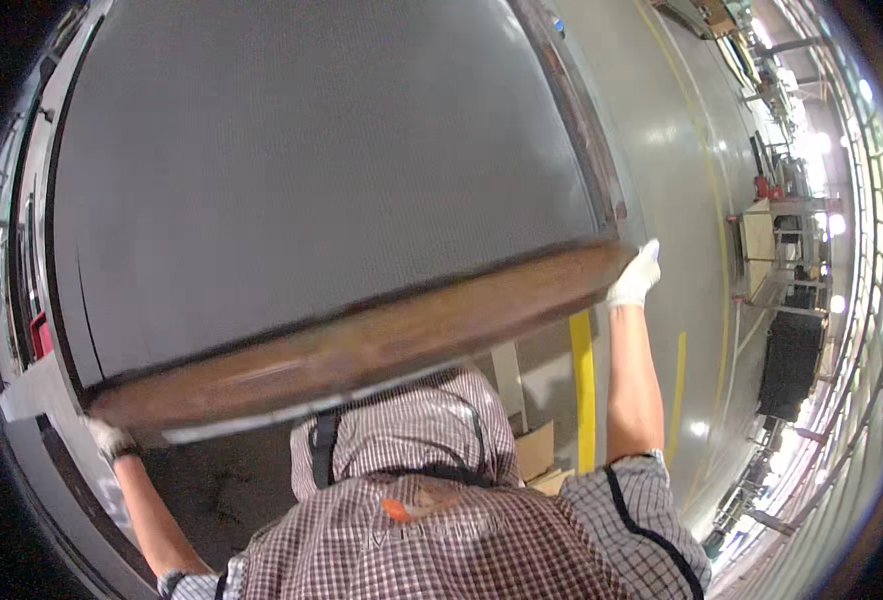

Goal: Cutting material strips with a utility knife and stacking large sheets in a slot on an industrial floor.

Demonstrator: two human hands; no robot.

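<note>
A large dark grey panel [321, 170] with a fine ribbed surface fills the upper middle of the head view. Along its near side runs a thick brown edge piece [381, 335], blurred and slanting up to the right. My left hand [111, 438], in a pale glove, holds the near left end of this edge; its fingertips are partly hidden. At the near right corner my right hand [635, 280], in a white glove, grips the other end with the thumb on top. Both arms are spread wide, and the edge is close in front of my body.
Yellow floor lines [582, 390] run along the grey floor [661, 130] on the right. Brown cardboard [536, 452] lies low beside my body. Farther right are a rack with a pale board [757, 250] and a dark stack [793, 362]. A grey ledge [36, 395] borders the left.
</note>
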